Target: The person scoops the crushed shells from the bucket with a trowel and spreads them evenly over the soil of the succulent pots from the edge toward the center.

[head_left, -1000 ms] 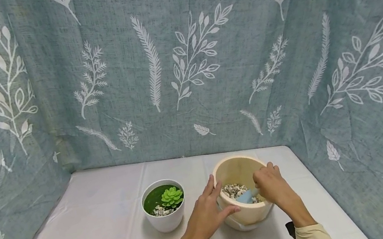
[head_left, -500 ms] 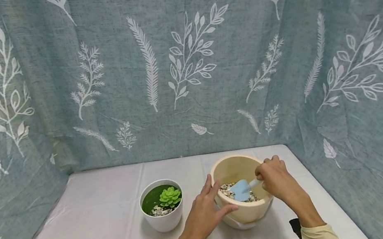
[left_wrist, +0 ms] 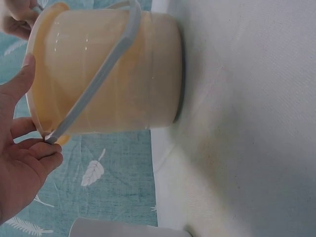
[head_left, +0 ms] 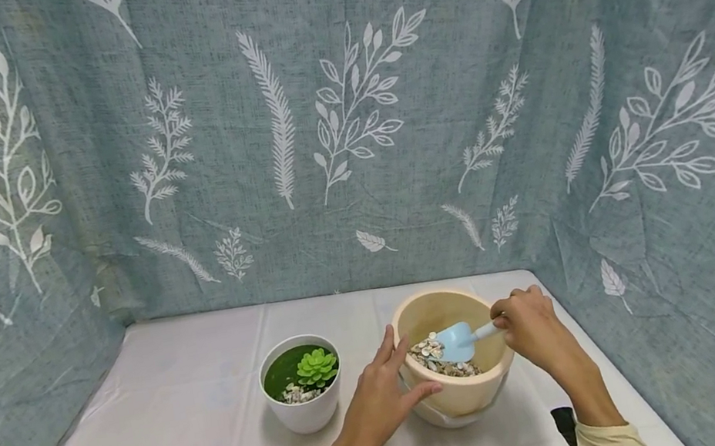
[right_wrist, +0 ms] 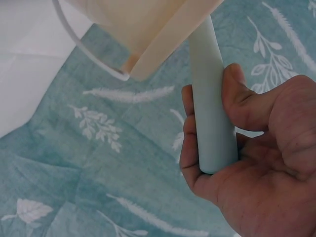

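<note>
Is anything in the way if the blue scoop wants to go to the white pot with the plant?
Yes, two things. The blue scoop has its blade inside the cream bucket, so the bucket's side stands between it and the white pot. The left grip is there too, holding the rim. Nothing else visible is between.

Smooth, glossy plastic bucket [left_wrist: 126,79]
</note>
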### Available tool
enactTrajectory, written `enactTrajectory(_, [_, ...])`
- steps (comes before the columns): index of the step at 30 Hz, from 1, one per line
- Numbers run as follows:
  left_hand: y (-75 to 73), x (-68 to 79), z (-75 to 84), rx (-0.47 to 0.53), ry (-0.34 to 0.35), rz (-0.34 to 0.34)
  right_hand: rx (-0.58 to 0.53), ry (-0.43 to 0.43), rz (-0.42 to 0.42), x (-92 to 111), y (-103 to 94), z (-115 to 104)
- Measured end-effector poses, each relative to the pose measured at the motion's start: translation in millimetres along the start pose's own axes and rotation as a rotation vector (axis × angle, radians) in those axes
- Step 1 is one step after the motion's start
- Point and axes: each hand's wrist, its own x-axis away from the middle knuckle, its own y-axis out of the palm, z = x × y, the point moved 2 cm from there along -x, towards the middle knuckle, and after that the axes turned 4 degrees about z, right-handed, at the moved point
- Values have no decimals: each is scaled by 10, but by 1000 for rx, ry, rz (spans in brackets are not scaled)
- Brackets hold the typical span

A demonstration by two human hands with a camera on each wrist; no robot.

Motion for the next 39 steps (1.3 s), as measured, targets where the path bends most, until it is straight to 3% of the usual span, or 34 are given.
enactTrajectory(9, [6,-6,-31,19,16,6,27,-15,34,35,-118,6])
enactTrajectory(16, [-90,34,-82,27,-7,-17,6,-35,68,0,-207,-120])
enactTrajectory(24, [-381,114,-192,17,-54,11,-67,-86,97,-59,-181,-343])
enactTrajectory(29, [-601,227,-354,5,-93,60,-110,-106,80,-106,-59,-545])
enactTrajectory(39, [-1043,523,-684,-38,-293,83,-206,-139,27,-210,215,-991])
